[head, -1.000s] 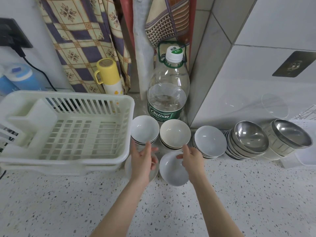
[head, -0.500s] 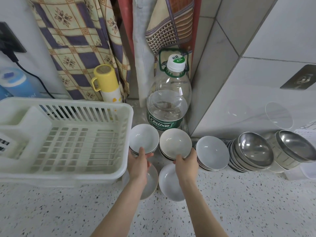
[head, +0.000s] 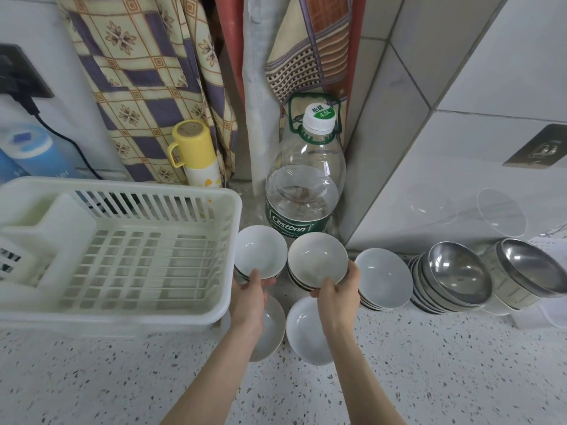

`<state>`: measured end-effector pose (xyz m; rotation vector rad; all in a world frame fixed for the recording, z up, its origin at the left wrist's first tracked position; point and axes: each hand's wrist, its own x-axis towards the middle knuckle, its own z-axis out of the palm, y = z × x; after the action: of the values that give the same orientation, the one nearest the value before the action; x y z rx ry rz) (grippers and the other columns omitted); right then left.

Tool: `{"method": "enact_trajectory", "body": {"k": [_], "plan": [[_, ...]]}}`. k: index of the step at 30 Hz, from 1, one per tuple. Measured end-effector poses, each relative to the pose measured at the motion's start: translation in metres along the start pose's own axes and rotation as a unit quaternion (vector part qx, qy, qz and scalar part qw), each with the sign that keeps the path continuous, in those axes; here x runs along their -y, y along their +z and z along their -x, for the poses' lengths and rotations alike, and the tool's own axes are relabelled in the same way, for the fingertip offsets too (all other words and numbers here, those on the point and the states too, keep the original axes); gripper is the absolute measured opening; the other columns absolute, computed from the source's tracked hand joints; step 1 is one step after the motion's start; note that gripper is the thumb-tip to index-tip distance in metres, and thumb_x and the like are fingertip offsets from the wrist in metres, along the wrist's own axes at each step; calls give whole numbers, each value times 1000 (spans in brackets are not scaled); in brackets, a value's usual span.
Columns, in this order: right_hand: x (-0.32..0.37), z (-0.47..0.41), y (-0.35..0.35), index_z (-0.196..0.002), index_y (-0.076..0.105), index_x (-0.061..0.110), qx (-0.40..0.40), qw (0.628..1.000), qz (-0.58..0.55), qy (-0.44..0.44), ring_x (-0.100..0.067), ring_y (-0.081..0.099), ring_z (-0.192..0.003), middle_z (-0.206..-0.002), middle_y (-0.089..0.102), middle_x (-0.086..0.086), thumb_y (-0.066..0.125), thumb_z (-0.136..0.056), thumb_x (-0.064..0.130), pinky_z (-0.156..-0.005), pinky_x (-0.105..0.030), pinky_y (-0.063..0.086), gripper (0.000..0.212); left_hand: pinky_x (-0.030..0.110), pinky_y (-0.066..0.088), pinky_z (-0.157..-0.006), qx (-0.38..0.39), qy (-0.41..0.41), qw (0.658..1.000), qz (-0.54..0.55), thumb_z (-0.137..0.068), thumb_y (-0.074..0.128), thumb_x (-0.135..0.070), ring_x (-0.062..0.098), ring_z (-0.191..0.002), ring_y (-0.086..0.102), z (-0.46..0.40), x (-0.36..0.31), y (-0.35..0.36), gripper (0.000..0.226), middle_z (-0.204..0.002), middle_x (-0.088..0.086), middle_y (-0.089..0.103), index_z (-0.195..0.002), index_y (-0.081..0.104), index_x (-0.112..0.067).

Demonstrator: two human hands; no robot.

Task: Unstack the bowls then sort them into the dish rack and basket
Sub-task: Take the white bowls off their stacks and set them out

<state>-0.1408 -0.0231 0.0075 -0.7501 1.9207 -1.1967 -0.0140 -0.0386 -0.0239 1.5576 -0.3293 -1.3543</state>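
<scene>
My left hand (head: 249,297) pinches the near rim of the top white ceramic bowl (head: 260,252) on its short stack; my right hand (head: 337,294) grips the rim of the top cream-coloured bowl (head: 317,259) on the neighbouring stack. Two single white bowls (head: 306,329) lie on the speckled counter (head: 445,363) below my wrists. By my judgement I've barely begun: the white plastic dish rack (head: 122,256) holds no bowls, and the pale grey stack (head: 383,277) and steel stacks (head: 457,274) wait. The clear water bottle (head: 302,191) reads "Cestbon", "4.5L".
</scene>
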Motion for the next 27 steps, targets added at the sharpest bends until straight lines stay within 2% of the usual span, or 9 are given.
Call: {"method": "enact_trajectory", "body": {"k": [3, 6, 9, 12, 13, 15, 17, 18, 27], "plan": [[1, 3, -5, -135, 38, 27, 0, 1000, -23, -15, -19, 70, -63, -109, 63, 1, 38, -88, -1, -55, -18, 46, 55, 27, 42, -71, 3, 14, 1000, 1, -100, 54, -21, 4, -55, 51, 8, 1, -2, 22, -67, -1, 76, -82, 56, -33], [1, 7, -12, -135, 37, 32, -4, 998, -49, -27, -13, 69, -61, -81, 71, 1, 39, -88, 1, -62, -28, 47, 56, 18, 43, -54, 23, 46, 998, 22, -99, 54, -14, 3, -59, 65, 20, -2, -1, 32, -67, -4, 75, -100, 48, -45], [1, 17, -23, -135, 38, 35, -4, 996, -69, -54, -10, 67, -60, -62, 70, -3, 41, -89, 2, -66, -31, 49, 57, 13, 40, -40, 40, 83, 995, 43, -96, 53, -1, 9, -63, 72, 34, -7, 0, 58, -94, -4, 72, -108, 47, -57], [0, 31, -39, -135, 39, 35, -4, 993, -95, -69, -7, 65, -58, -63, 70, -7, 42, -91, 2, -64, -29, 48, 56, 19, 50, -39, 59, 91, 993, 54, -95, 53, 3, 13, -66, 74, 47, -7, -1, 63, -115, 5, 65, -114, 47, -56], [-1, 37, -44, -136, 39, 35, -8, 992, -99, -74, -6, 64, -57, -63, 70, -7, 43, -91, 2, -63, -28, 47, 56, 26, 58, -46, 66, 91, 992, 56, -95, 53, 3, 15, -68, 75, 52, -5, -2, 61, -120, 8, 63, -120, 47, -52], [-3, 49, -57, -133, 40, 36, -17, 991, -103, -82, -6, 64, -56, -61, 70, -7, 44, -90, 1, -61, -27, 45, 56, 38, 57, -60, 81, 90, 991, 54, -95, 53, 3, 16, -69, 75, 62, -1, -3, 60, -116, 8, 66, -131, 42, -44], [-6, 60, -70, -130, 42, 38, -22, 990, -108, -86, -9, 64, -58, -62, 70, -2, 45, -88, 0, -60, -29, 46, 57, 28, 56, -41, 89, 97, 991, 34, -95, 53, 1, 15, -66, 74, 73, 4, -7, 59, -89, -2, 74, -135, 39, -41], [-8, 66, -76, -129, 42, 39, -21, 990, -113, -86, -10, 65, -59, -62, 70, -1, 46, -88, 0, -60, -30, 46, 57, 22, 47, -37, 87, 99, 991, 23, -95, 53, 0, 15, -64, 73, 80, 5, -9, 58, -81, -3, 74, -136, 40, -40], [-35, 111, -113, -126, 46, 36, 45, 988, -142, -50, -11, 62, -54, -66, 68, -9, 46, -88, -3, -48, -19, 50, 55, 20, 38, -40, 76, 116, 990, -3, -96, 53, -2, 17, -67, 72, 148, 35, -58, 59, -106, 11, 68, -118, 49, -56]]}}
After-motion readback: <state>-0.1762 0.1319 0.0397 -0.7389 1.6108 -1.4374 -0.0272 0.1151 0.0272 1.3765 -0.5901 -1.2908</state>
